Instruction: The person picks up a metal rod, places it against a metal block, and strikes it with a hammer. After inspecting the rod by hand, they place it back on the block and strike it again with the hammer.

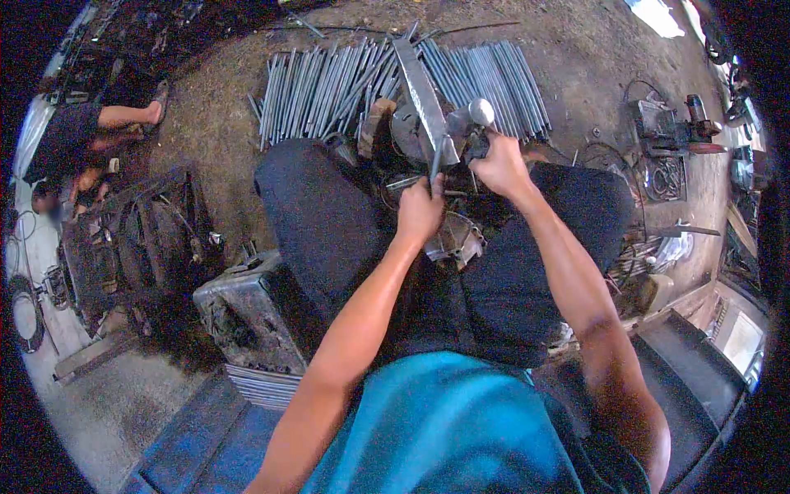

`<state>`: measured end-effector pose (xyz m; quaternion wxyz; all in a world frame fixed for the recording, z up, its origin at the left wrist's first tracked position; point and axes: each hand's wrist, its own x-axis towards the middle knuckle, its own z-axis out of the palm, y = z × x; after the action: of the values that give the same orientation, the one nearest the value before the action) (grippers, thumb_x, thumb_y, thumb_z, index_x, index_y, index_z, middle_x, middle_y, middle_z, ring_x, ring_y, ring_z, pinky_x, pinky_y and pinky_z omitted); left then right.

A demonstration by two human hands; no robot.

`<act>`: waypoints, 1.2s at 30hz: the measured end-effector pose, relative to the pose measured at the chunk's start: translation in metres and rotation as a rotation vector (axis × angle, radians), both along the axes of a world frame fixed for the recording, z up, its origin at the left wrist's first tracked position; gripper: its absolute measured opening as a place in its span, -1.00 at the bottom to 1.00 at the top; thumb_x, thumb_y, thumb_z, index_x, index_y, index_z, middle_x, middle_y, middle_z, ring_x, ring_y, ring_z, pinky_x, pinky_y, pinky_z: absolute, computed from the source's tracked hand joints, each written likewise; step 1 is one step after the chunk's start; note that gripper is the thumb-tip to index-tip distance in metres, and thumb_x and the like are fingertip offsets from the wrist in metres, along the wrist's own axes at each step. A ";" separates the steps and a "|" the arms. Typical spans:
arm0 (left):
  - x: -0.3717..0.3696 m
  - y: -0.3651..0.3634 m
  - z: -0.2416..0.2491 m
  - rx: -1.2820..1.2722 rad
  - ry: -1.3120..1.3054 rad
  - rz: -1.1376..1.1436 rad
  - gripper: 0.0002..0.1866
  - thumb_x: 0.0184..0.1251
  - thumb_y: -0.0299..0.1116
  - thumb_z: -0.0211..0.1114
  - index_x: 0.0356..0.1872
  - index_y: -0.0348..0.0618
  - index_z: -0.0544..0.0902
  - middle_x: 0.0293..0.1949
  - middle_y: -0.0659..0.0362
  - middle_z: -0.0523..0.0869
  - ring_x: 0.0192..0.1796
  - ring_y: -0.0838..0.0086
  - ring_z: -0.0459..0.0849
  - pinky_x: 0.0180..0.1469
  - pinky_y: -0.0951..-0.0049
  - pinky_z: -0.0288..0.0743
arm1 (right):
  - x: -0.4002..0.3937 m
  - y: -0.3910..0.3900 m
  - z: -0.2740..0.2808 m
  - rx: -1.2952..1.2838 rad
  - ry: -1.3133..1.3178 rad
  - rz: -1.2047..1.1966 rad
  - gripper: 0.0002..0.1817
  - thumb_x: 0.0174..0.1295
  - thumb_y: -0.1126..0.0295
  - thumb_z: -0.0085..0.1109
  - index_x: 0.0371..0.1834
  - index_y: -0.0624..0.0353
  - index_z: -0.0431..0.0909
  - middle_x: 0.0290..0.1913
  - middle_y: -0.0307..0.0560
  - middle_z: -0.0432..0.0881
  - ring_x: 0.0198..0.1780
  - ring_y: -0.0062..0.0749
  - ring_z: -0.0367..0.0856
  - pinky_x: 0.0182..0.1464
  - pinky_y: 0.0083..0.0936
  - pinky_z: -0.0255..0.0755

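My left hand (pixel 420 209) is closed around a short grey metal rod (pixel 438 161), which points away from me. Just beyond it, a long flat silvery metal bar or guard (pixel 420 89) slopes forward between my knees. My right hand (pixel 500 167) is closed on a dark part, perhaps a handle, mostly hidden by the fingers. Right above that hand sits a rounded silver metal piece (pixel 480 112). Under and between my hands is a metal machine (pixel 455 239), only partly visible.
Many grey metal rods lie side by side on the ground in a left pile (pixel 317 90) and a right pile (pixel 494 86). A worn metal container (pixel 251 309) stands by my left knee. Tools and a machine (pixel 699 128) are at right. Another person (pixel 70 144) is at far left.
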<state>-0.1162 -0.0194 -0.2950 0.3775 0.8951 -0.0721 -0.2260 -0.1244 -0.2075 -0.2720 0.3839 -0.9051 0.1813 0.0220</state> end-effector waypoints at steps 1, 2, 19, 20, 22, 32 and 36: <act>0.001 0.001 -0.001 0.001 -0.001 -0.001 -0.50 0.47 -0.06 0.05 -0.33 -0.42 0.61 -0.41 -0.36 0.62 -0.24 -0.28 0.61 -0.14 -0.12 0.45 | 0.001 0.002 0.005 0.001 -0.001 -0.001 -0.57 -0.17 0.42 0.21 -0.18 0.46 0.53 -0.37 0.39 0.63 -0.22 0.23 0.66 -0.09 -0.06 0.52; 0.003 0.003 -0.002 -0.027 0.045 0.005 -0.49 0.47 -0.06 0.05 -0.33 -0.42 0.61 -0.41 -0.37 0.62 -0.24 -0.29 0.60 -0.15 -0.12 0.44 | 0.001 0.002 0.010 -0.002 0.000 -0.025 -0.56 -0.18 0.42 0.21 -0.18 0.47 0.52 -0.36 0.40 0.63 -0.21 0.24 0.65 -0.08 -0.07 0.51; -0.002 -0.004 0.020 0.150 -0.110 -0.045 -0.51 0.42 -0.18 0.12 0.09 -0.48 0.36 -0.43 -0.35 0.64 -0.30 -0.31 0.63 -0.23 -0.15 0.49 | 0.009 0.006 0.013 0.293 0.180 -0.221 -0.50 -0.21 0.30 0.42 -0.20 0.41 0.58 -0.24 0.28 0.69 -0.13 0.09 0.68 -0.01 -0.20 0.50; -0.001 -0.004 0.019 0.123 -0.118 -0.056 -0.51 0.42 -0.19 0.12 0.11 -0.47 0.34 -0.39 -0.36 0.64 -0.28 -0.30 0.63 -0.21 -0.14 0.50 | 0.011 0.007 -0.006 0.254 0.093 -0.244 -0.48 -0.21 0.28 0.45 -0.18 0.40 0.58 -0.22 0.29 0.68 -0.12 0.08 0.68 -0.01 -0.21 0.50; -0.001 -0.005 0.021 0.098 -0.128 -0.075 -0.50 0.41 -0.21 0.12 0.13 -0.46 0.32 -0.35 -0.36 0.65 -0.26 -0.30 0.64 -0.18 -0.13 0.50 | 0.014 0.011 -0.013 0.218 0.005 -0.275 -0.45 -0.21 0.26 0.49 -0.16 0.40 0.58 -0.20 0.29 0.68 -0.11 0.07 0.68 -0.01 -0.21 0.50; 0.015 -0.010 0.038 0.153 0.016 -0.134 -0.66 0.25 -0.33 0.16 -0.07 -0.39 0.45 -0.13 -0.29 0.63 -0.04 -0.20 0.61 0.03 -0.08 0.44 | 0.016 0.039 -0.008 0.159 0.022 -0.398 -0.22 -0.26 0.07 0.59 -0.05 0.44 0.52 -0.10 0.31 0.66 -0.01 0.10 0.65 0.07 -0.20 0.48; 0.043 -0.020 0.030 -0.096 -0.261 -0.082 -0.81 0.25 -0.37 0.21 -0.20 -0.28 0.58 -0.21 -0.11 0.65 -0.13 -0.06 0.63 -0.07 0.07 0.50 | 0.016 0.039 -0.009 0.126 0.071 -0.416 -0.27 -0.22 0.10 0.59 -0.08 0.43 0.50 -0.14 0.31 0.67 -0.05 0.14 0.66 0.02 -0.15 0.50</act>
<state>-0.0731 -0.0394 -0.2646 0.3975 0.8942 -0.1679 -0.1191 -0.1086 -0.1680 -0.2808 0.4293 -0.8210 0.3760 -0.0148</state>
